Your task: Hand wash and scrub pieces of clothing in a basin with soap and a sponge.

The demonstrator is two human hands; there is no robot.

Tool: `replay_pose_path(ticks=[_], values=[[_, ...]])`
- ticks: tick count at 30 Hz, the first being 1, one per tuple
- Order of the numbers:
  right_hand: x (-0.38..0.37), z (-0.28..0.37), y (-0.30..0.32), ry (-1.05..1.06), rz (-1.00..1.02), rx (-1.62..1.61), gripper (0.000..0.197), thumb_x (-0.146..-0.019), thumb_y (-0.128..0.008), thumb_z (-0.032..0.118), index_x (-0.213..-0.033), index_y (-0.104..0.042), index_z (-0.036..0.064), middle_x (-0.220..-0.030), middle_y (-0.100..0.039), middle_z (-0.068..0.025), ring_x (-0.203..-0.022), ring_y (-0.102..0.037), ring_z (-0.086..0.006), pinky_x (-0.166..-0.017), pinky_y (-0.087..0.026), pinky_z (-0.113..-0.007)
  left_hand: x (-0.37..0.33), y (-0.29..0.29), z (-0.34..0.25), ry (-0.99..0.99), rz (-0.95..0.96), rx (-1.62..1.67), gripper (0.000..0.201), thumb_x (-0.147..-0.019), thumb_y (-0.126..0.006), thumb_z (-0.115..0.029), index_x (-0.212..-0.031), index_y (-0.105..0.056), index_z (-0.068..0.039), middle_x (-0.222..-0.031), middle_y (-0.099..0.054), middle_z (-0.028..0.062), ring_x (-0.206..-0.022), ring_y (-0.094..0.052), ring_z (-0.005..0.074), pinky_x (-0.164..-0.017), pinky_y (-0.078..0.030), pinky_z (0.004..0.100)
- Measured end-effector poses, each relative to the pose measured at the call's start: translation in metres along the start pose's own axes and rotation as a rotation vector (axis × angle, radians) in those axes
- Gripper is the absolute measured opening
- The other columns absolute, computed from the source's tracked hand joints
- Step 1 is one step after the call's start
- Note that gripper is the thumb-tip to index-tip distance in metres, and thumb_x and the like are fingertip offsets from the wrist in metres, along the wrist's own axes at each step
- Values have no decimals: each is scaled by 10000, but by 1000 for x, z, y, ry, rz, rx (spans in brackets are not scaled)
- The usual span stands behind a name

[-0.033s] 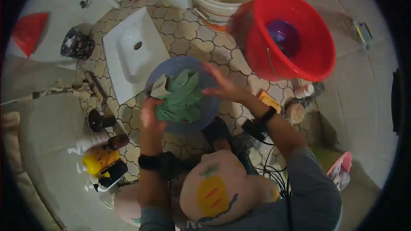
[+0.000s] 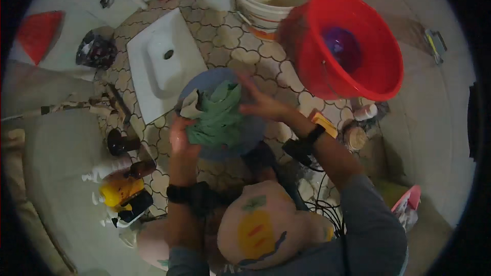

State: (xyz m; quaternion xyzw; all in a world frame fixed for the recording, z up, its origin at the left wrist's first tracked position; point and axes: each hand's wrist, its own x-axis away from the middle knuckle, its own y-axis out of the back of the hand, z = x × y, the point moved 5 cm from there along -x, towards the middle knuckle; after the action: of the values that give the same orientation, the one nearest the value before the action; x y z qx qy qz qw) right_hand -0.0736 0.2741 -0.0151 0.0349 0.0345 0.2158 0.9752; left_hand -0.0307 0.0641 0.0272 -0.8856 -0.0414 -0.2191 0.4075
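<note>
A bunched green cloth (image 2: pixel 219 117) with a pale beige patch at its upper left lies in a round blue-grey basin (image 2: pixel 253 145). My left hand (image 2: pixel 182 137) is at the cloth's left side, closed on its edge; some of its fingers are hidden. On the other side, my right hand (image 2: pixel 263 103) is open, its fingers apart and slightly blurred, close beside the cloth over the basin's right part. Whether its fingertips touch the cloth, I cannot tell.
A white squat toilet (image 2: pixel 190 53) is set in the tiled floor beyond the basin. A large red bucket (image 2: pixel 307 66) holding a purple bowl (image 2: pixel 343 46) stands right of it, near a white bucket (image 2: pixel 250 7). Several bottles (image 2: pixel 123 191) line the left; black cables (image 2: pixel 325 207) lie at right.
The whole view has shifted slightly, so the surroundings sit a little further right. My hands and the cloth keep nearly the same arrangement.
</note>
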Motion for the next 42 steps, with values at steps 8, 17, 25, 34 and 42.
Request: replay_pose_path(ticks=[8,17,25,34,42], values=[[-55,62,-54,-195,110,-548,563,-780,-657,216,-1267,-397,109,-1140,-495,-49,-1042,-479,-166,-906,-397,-326,-12,19,-19,-127,44,260,391,-841,-479,-322,-1112,-503,-40,-1055,-561,103,-975,-542,261,-873,-424,417],[-71,68,-109,201,-81,684,156,-693,-642,228,-798,-616,115,-783,-578,-108,-766,-571,-316,-659,-460,-370,-26,27,38,-60,-330,302,433,-875,-422,-491,-969,-537,-85,-909,-561,53,-804,-556,187,-719,-471,365],[-55,61,-146,205,78,898,226,-818,-512,281,-905,-606,95,-872,-616,-140,-816,-581,-318,-677,-457,-387,-33,75,59,7,-253,314,408,-847,-500,-446,-1051,-525,-94,-941,-569,54,-861,-568,225,-752,-464,371],[-72,26,-98,49,285,179,253,-860,-487,262,-930,-597,45,-969,-603,-96,-904,-567,-182,-772,-455,-337,-14,15,31,97,24,464,398,-885,-464,-390,-1178,-473,-120,-1012,-581,45,-949,-559,234,-833,-443,410],[-78,54,-102,-319,-60,658,193,-798,-563,227,-707,-600,61,-683,-607,-107,-670,-604,-225,-674,-473,-373,-43,54,79,-46,-101,270,393,-906,-395,-372,-1155,-473,-77,-1007,-572,71,-927,-554,221,-846,-429,392]])
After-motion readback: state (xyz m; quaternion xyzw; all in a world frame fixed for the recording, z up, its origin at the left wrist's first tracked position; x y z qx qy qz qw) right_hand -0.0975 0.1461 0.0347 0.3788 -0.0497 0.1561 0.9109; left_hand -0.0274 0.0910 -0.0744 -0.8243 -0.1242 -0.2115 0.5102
